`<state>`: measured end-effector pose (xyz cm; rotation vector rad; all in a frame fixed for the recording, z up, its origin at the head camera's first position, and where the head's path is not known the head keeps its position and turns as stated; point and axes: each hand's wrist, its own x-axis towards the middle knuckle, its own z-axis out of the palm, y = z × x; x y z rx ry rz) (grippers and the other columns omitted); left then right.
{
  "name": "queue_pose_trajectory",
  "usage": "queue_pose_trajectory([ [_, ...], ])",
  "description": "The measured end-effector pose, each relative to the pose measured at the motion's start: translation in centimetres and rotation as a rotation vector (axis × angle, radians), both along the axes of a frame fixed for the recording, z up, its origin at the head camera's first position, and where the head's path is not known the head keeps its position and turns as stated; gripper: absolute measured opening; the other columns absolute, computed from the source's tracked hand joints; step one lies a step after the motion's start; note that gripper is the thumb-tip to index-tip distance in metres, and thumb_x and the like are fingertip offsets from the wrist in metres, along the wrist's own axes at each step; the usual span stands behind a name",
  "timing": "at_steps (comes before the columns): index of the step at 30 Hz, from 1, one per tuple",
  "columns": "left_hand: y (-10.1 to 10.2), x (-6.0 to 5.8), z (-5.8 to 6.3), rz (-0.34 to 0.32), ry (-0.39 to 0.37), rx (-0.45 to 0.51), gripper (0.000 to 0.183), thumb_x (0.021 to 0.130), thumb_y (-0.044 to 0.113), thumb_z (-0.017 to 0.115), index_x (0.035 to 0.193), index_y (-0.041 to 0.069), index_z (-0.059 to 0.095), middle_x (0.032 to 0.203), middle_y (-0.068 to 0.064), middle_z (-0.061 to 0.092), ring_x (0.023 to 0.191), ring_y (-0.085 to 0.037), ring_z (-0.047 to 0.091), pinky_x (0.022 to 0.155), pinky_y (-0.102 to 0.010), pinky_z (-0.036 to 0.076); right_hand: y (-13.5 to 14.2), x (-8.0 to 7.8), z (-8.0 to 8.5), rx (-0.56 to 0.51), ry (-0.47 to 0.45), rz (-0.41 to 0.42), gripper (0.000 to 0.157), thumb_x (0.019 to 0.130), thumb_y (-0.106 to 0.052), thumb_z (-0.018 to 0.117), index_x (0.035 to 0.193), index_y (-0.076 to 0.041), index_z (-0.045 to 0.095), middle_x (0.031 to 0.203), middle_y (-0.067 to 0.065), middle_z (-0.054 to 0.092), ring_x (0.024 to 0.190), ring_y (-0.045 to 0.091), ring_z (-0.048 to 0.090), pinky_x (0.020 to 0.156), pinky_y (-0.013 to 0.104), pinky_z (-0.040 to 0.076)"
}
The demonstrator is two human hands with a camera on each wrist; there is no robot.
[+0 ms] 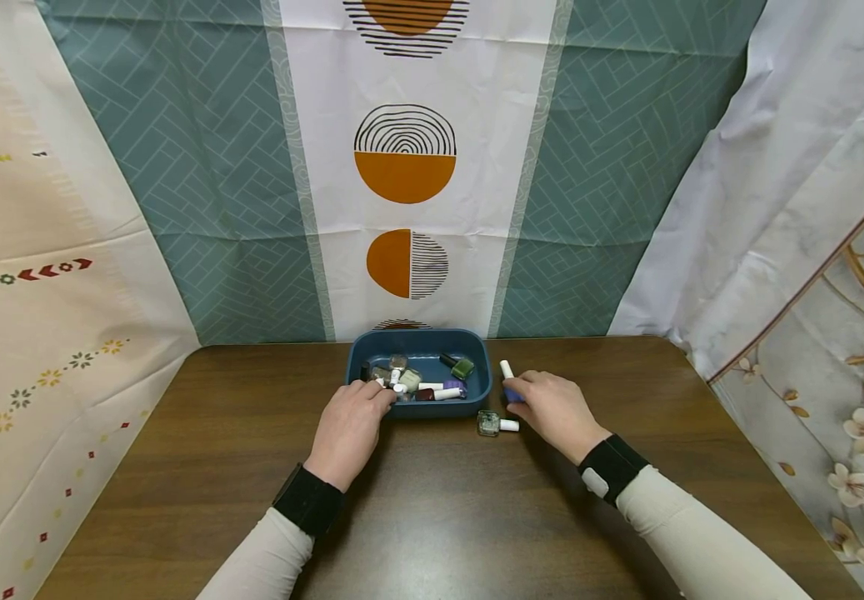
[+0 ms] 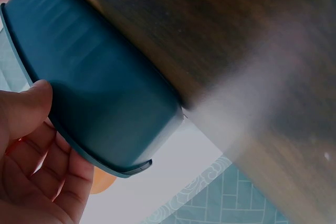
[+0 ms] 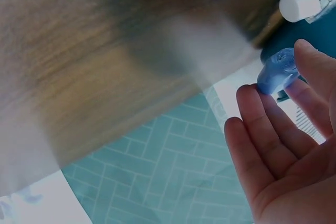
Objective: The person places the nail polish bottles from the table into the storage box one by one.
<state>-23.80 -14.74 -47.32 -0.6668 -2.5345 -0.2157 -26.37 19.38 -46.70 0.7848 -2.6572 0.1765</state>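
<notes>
A dark blue plastic bin [image 1: 418, 410] stands at the back of the table with several nail polish bottles in it, among them a green one [image 1: 463, 368] and a dark red one [image 1: 426, 395]. My left hand [image 1: 352, 429] grips the bin's near left rim; the left wrist view has the thumb [image 2: 38, 100] against the outer wall and the other fingers over the rim. To the right of the bin, my right hand [image 1: 551, 408] pinches a blue nail polish bottle [image 3: 278, 72] with a white cap [image 1: 506, 368]. A clear glittery nail polish bottle [image 1: 488, 423] lies on its side between bin and right hand.
The brown wooden table [image 1: 417, 517] extends toward me and to both sides. A patterned teal and white cloth [image 1: 417, 275] hangs right behind the bin. More cloths hang at the left [image 1: 64, 333] and right [image 1: 791, 350].
</notes>
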Motion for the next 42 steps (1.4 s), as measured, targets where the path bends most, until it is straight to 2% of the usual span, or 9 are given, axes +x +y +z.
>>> queue_pose_trajectory([
  [18, 0.0, 0.0, 0.0, -0.008, 0.0, 0.003, 0.015, 0.092, 0.01, 0.07, 0.106, 0.012, 0.075, 0.095, 0.0, 0.065, 0.089, -0.018, 0.057, 0.081, -0.032, 0.045, -0.4, -0.2, 1.8, -0.057, 0.083, 0.001, 0.041, 0.082, -0.028, 0.081, 0.119, -0.013, 0.072, 0.107, 0.002, 0.07, 0.094, 0.02, 0.067, 0.078, 0.039, 0.055],
  [29, 0.0, 0.1, 0.1, -0.022, 0.024, 0.02, 0.015, 0.09, 0.008, 0.07, 0.104, 0.011, 0.075, 0.094, 0.0, 0.065, 0.087, -0.019, 0.057, 0.08, -0.034, 0.046, -1.0, -0.2, 2.9, -0.07, 0.099, 0.008, 0.041, 0.082, -0.028, 0.081, 0.119, -0.013, 0.072, 0.107, 0.003, 0.07, 0.092, 0.02, 0.067, 0.076, 0.038, 0.055],
  [42, 0.0, 0.1, 0.2, -0.001, -0.005, 0.003, 0.017, 0.091, 0.009, 0.07, 0.107, 0.012, 0.076, 0.096, 0.001, 0.066, 0.089, -0.018, 0.057, 0.082, -0.032, 0.046, -2.8, -0.5, 3.8, -0.062, 0.092, 0.039, 0.042, 0.083, -0.027, 0.081, 0.121, -0.013, 0.072, 0.107, 0.002, 0.07, 0.093, 0.018, 0.067, 0.078, 0.035, 0.054],
])
